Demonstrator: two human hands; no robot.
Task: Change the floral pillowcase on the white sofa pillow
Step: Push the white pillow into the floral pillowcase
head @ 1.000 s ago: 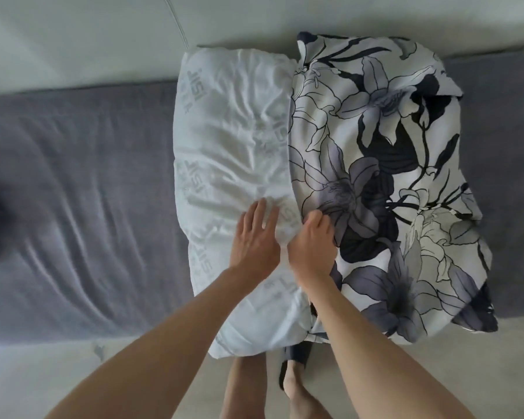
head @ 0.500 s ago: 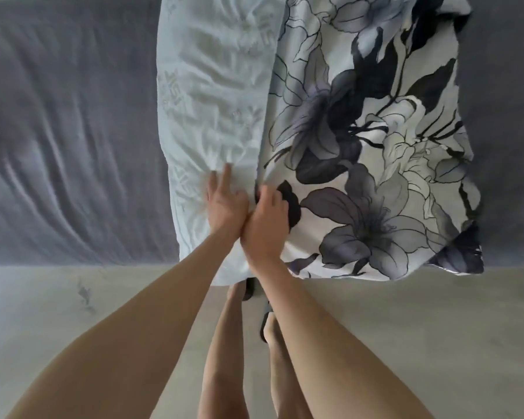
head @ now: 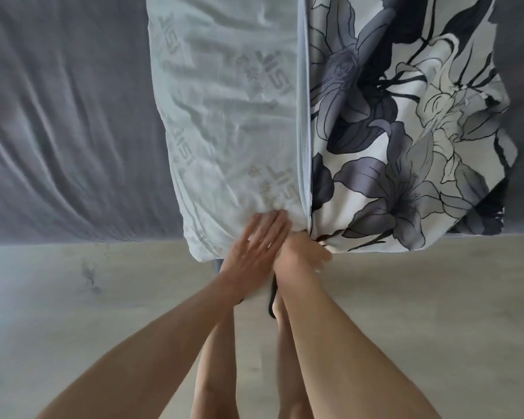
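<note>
The grey sofa cover fills the 9 o'clock side of the view; its fabric is matte and wrinkled in long diagonal folds. The white pillow lies on it at 12 o'clock, long axis running from 12 to 6 o'clock, near end overhanging the seat edge. Its cloth is creased and carries a pale woven logo pattern. Its far end is cut off by the top of the frame.

The left hand lies flat on the pillow's near corner, fingers straight and close together, pointing toward 1 o'clock. The right hand sits just beside it, touching it, at the case's near open corner; motion blur hides its fingers, so its grip cannot be determined.

The floral pillowcase covers the pillow's 3 o'clock half. Its open hem runs straight from 12 to 6 o'clock. The print shows grey, cream and black lilies on white smooth cloth. Its top is cropped.

Pale wood-grain floor spans the lower frame. Bare legs and a dark slipper are partly hidden behind the forearms.
</note>
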